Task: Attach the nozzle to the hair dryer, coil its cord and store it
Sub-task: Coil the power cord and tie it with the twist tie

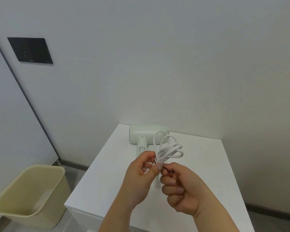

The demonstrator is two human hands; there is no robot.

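— Nearest the lens? Right hand (179, 190) curling shut, thumb and forefinger pinching one end of a thin dark tie (167, 169).

— And beside it? Left hand (141, 178) closing too, thumb (156, 169) pressing the bundled white cord (167, 151) against the fingers, loops fanning up just past the fingertips.

— Beyond those loops? Pale hair dryer (144, 136) lying on the white cabinet top (199, 164), handle pointing back toward the left fingers. Nozzle: cannot tell.

— Off to the left? Beige bin (28, 195) sitting on the floor, well apart from both hands.
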